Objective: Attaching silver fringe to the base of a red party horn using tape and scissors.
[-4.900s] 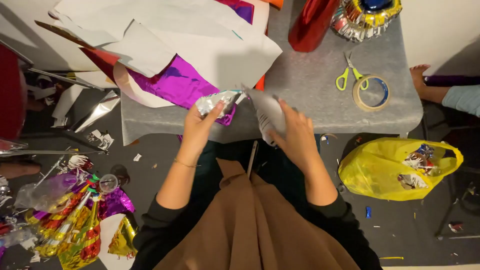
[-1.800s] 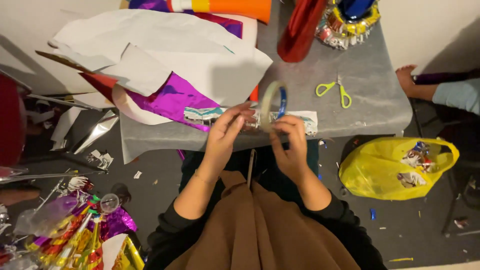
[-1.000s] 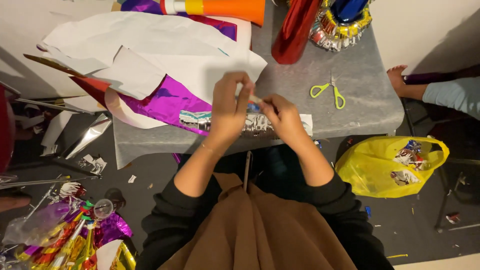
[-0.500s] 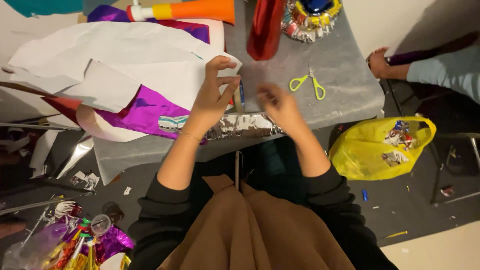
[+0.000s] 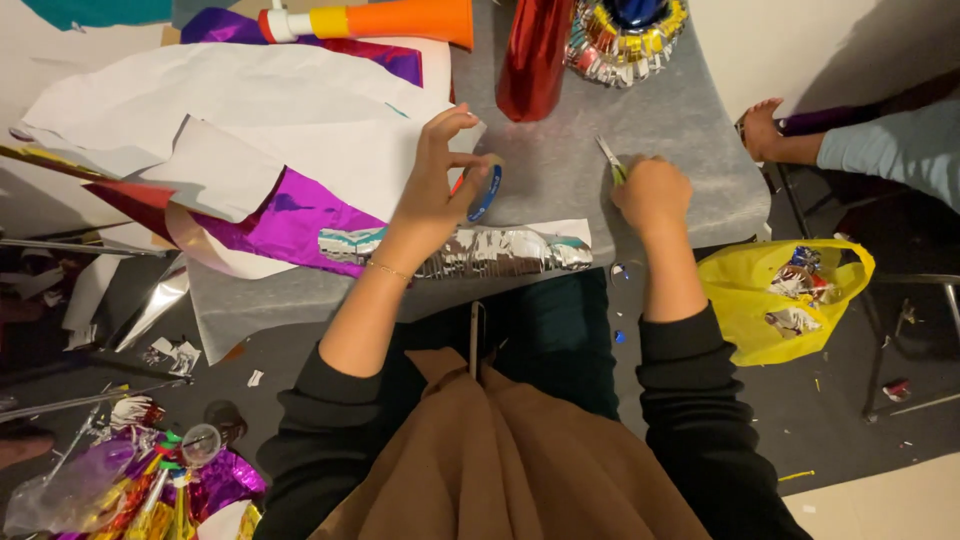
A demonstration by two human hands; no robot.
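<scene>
— What's spread in front of you?

— A grey table (image 5: pixel 690 170), its left half buried under big white paper sheets (image 5: pixel 250 130) with purple foil (image 5: pixel 290 215) showing beneath them. At the far edge lie an orange cone (image 5: pixel 400 18) and a red foil roll (image 5: pixel 533 60). Down on the floor to my right sits a yellow bag (image 5: pixel 775 305) of scraps (someone else's hand (image 5: pixel 762 130) rests on the table corner above it).

— And nearer you?

— A crinkled silver foil strip (image 5: pixel 500 252) lies along the table's near edge, on a white sheet.

— Your hands?

— My left hand (image 5: pixel 435 190) hovers over that strip, fingers curled round a roll of tape (image 5: pixel 487 190) — blue inner ring, held on edge. My right hand (image 5: pixel 652 192) is a closed fist on the scissors (image 5: pixel 610 158), just the blades poking out towards the red roll — tape and scissors near each other, not touching
</scene>
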